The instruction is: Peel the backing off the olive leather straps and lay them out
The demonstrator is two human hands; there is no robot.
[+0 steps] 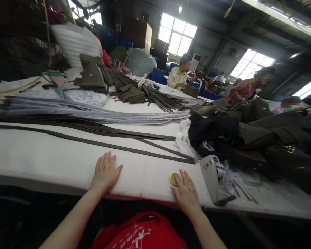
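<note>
My left hand (105, 173) lies palm down on the white tabletop (140, 173) near its front edge. Its fingers are stretched out and hold nothing. My right hand (186, 192) rests further right, fingers extended, with the index finger touching a small round yellow piece (173, 179); its exact kind is unclear. Beyond both hands, long dark olive straps (114, 148) run across the table. Right of my right hand stands a grey-white dispenser-like device (209, 176) with a dark base.
Dark olive bags (259, 136) with gold buckles and black cloth (212, 133) are heaped at right. Strips wrapped in clear film (98, 112) lie behind the straps, with more bag pieces (93, 76) beyond. A co-worker in a light patterned shirt (175, 77) sits across the table.
</note>
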